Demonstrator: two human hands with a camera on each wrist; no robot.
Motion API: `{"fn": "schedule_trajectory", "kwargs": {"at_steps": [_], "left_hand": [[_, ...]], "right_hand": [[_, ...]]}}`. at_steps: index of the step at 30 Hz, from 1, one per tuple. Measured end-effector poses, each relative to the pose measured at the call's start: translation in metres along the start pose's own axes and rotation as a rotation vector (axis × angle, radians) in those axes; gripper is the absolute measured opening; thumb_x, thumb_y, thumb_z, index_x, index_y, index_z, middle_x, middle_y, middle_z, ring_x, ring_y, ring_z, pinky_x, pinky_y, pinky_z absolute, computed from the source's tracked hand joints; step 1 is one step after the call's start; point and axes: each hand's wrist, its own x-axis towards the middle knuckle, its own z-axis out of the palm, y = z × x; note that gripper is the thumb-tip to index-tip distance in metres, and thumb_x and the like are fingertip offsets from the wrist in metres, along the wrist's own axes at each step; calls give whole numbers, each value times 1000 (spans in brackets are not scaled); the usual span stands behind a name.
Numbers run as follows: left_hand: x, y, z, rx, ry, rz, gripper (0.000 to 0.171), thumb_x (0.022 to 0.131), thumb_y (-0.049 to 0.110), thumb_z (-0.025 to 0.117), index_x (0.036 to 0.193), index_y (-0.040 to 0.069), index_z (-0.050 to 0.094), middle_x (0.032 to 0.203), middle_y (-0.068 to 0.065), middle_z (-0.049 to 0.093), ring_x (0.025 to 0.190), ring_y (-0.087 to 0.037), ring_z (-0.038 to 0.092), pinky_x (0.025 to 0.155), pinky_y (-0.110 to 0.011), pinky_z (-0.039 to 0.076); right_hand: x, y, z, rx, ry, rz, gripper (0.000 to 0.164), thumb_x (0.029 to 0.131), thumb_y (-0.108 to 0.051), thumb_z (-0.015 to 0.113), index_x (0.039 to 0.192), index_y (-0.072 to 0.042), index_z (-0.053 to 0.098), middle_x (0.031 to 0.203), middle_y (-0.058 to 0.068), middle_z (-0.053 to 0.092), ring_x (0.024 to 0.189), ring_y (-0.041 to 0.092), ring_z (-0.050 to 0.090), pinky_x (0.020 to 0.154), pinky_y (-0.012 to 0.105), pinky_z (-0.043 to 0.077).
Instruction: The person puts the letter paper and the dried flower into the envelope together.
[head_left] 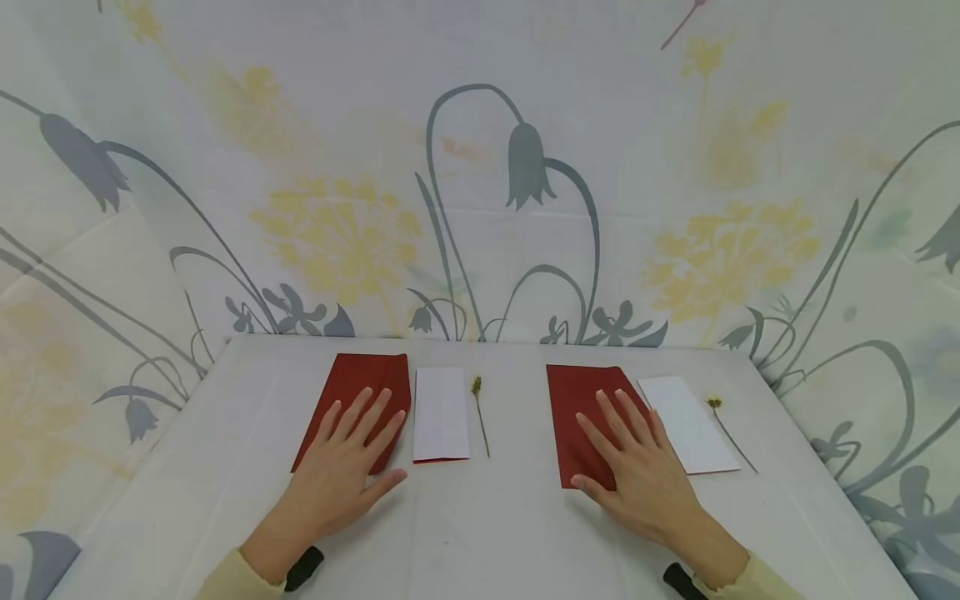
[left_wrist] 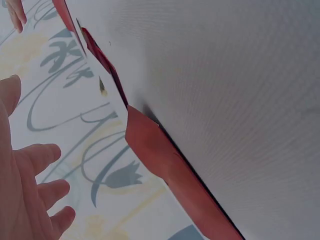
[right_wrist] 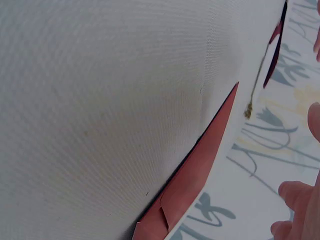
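My left hand (head_left: 339, 475), palm down with spread fingers, is over a red paper envelope (head_left: 375, 373) on the left of the table. Its palm (left_wrist: 25, 195) stands apart from the red paper (left_wrist: 187, 185) in the left wrist view. My right hand (head_left: 647, 482) is likewise spread over a second red envelope (head_left: 573, 400), hiding its lower right part; the right wrist view shows a gap between the fingers (right_wrist: 296, 192) and the envelope (right_wrist: 197, 172). Neither hand grips anything. Beside each envelope lies a white folded card, left (head_left: 441, 412) and right (head_left: 692, 421), with red at its near edge.
A small dried flower (head_left: 477, 387) on a thin stem lies right of the left card, and another yellow flower (head_left: 714, 402) lies right of the right card. The white-covered table (head_left: 495, 533) ends against a flower-printed cloth (head_left: 480, 250) at the back and sides.
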Motion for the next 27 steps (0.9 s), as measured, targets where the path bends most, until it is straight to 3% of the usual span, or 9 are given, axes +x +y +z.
{"fn": "schedule_trajectory", "kwargs": {"at_steps": [4,9,15,20,27], "left_hand": [[0,0,0,-18,-29,-11,75,93,61,55,152,16,43,161,-14,27,148,-38,18,119,-54,4],[-2,-2,0,-81,-56,-57,68,93,52,62,149,16,48,156,-12,37,143,-36,33,114,-56,27],[-3,-5,0,-158,-13,-89,57,92,43,68,139,13,59,141,-10,56,125,-32,55,98,-51,48],[-4,-14,1,-229,4,-160,51,92,34,71,137,12,60,132,-9,63,118,-31,60,91,-50,53],[-5,-36,2,-387,-30,-328,49,92,23,71,137,8,57,131,-16,61,120,-39,57,90,-57,50]], "right_hand": [[0,-1,1,3,-10,0,80,92,-70,47,150,-15,47,162,15,24,148,40,14,118,57,-1],[-1,-5,5,46,-22,2,79,91,-68,52,150,-15,47,162,14,25,149,39,14,118,56,-1],[3,-13,10,72,-44,-24,77,93,-68,49,149,-16,48,163,12,24,148,38,17,118,57,3],[10,-22,15,91,-74,-37,75,92,-67,53,147,-16,51,162,11,25,149,36,17,116,60,14],[20,-32,21,107,-71,-89,70,92,-60,59,144,-13,55,158,16,32,147,38,22,110,63,26]]}}
